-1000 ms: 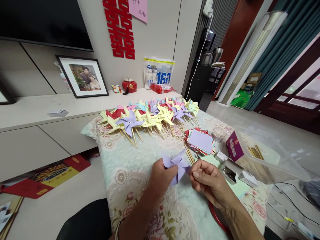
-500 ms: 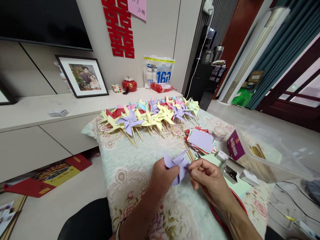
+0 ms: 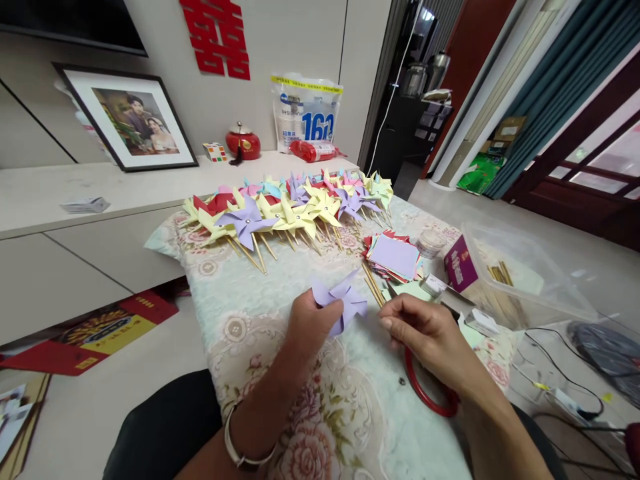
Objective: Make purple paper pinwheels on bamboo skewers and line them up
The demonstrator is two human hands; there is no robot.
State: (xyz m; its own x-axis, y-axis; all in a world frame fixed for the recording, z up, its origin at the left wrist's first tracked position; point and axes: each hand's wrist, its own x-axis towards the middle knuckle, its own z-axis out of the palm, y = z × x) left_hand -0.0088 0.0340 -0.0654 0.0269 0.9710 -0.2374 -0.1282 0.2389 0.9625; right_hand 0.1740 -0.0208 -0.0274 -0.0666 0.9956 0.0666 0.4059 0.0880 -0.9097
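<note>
Head view looks down on my floral tablecloth [image 3: 260,313], and I place everything against it. At its near left, my left hand [image 3: 311,327] comes up from the lower edge with a silver bangle [image 3: 245,453] on the wrist; its fingers are curled and pinched shut on the lilac paper pinwheel [image 3: 340,303]. That pinwheel has no stick on it; it is held just above the cloth's middle, its face turned up toward me, its four blades spreading out with no long axis. Beyond it, along the cloth's far edge, lies a row of finished pinwheels [image 3: 290,207] with their sticks pointing back toward me. Past the cloth's far edge, on the cabinet, a white plastic pack [image 3: 306,113] reads "160" in blue. Right of the lilac pinwheel, my right hand [image 3: 425,333] hovers just beside it, fingers loosely bent, thumb and forefinger close together; whether they grip anything I cannot tell. Under that wrist a red ring [image 3: 425,393] lies on the cloth.
</note>
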